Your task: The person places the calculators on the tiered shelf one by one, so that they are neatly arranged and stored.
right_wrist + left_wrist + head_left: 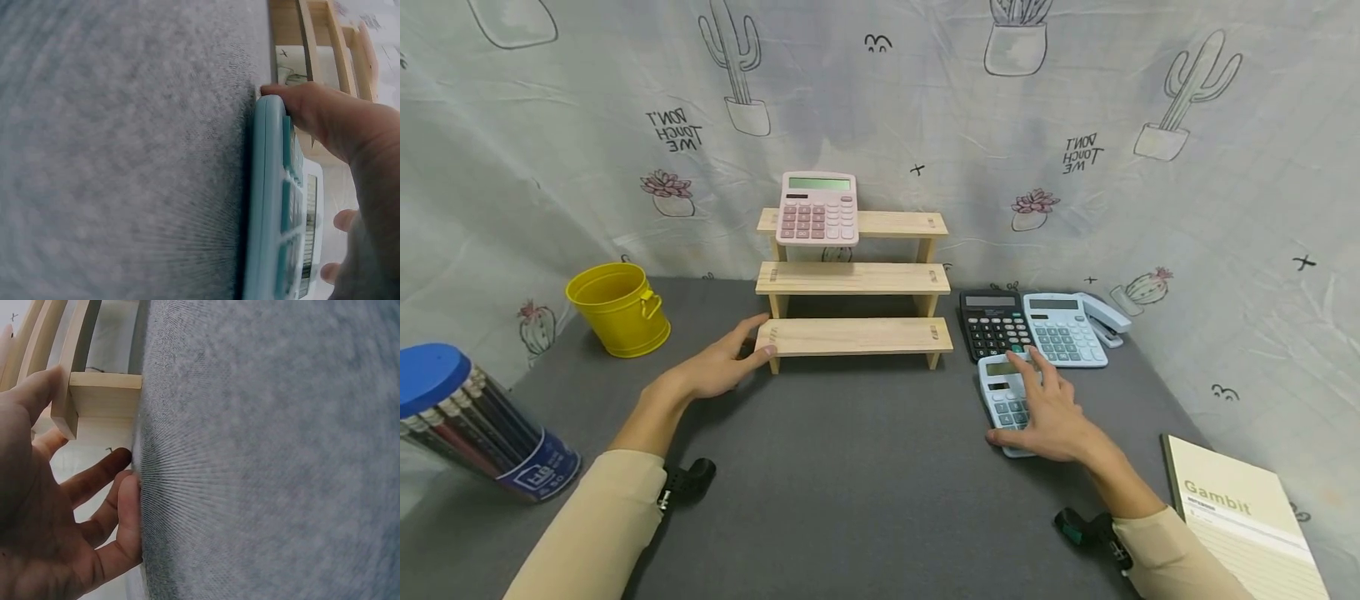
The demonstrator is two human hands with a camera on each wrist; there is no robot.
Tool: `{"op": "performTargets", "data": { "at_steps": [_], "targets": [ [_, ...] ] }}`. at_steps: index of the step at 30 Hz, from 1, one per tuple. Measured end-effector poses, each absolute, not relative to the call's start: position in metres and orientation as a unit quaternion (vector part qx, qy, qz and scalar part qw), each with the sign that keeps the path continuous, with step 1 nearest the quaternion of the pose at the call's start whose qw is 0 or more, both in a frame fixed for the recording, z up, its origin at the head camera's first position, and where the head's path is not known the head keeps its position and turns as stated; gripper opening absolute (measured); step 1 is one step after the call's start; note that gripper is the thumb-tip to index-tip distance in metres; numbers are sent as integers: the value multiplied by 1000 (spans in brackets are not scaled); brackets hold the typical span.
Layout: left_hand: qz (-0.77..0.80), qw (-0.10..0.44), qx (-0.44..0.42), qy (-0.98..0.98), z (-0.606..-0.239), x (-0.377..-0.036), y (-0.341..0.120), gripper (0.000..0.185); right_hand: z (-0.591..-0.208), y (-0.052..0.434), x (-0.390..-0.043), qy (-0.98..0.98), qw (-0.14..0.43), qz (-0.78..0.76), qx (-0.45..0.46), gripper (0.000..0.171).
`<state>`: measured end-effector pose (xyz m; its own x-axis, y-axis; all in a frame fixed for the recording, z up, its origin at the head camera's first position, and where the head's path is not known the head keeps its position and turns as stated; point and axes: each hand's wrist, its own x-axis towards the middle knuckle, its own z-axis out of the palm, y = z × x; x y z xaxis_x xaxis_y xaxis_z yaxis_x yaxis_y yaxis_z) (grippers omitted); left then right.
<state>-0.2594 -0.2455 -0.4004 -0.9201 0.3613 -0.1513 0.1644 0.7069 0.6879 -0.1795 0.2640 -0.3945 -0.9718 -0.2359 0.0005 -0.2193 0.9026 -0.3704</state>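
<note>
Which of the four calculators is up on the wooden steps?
The pink calculator, leaning on the top step. The black one and both blue ones lie on the grey table.

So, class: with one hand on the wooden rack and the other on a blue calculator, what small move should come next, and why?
Probably lift the blue calculator: the right hand lies over it, thumb at its near edge. The left hand steadies the stepped rack, whose two lower shelves are bare.
</note>
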Motion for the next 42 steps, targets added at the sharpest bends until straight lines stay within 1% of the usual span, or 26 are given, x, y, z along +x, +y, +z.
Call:
{"op": "performTargets", "data": {
  "at_steps": [9, 16, 23, 33, 38, 42],
  "targets": [
    [348, 130, 153, 916, -395, -253, -242, 84, -397, 270, -182, 970, -17, -216, -110, 120],
    [356, 140, 143, 913, -398, -258, -244, 85, -386, 266, -182, 965, -57, -232, -105, 121],
    [349, 137, 147, 915, -395, -255, -242, 84, -373, 263, -185, 949, -108, -261, -137, 119],
    [338, 138, 149, 919, -392, -253, -238, 83, -352, 255, -192, 941, -130, -276, -147, 121],
    [338, 140, 142, 920, -393, -253, -240, 83, -346, 246, -202, 932, -142, -291, -164, 126],
    [340, 139, 143, 919, -393, -252, -241, 83, -343, 239, -209, 929, -151, -293, -170, 126]
  ]
}}
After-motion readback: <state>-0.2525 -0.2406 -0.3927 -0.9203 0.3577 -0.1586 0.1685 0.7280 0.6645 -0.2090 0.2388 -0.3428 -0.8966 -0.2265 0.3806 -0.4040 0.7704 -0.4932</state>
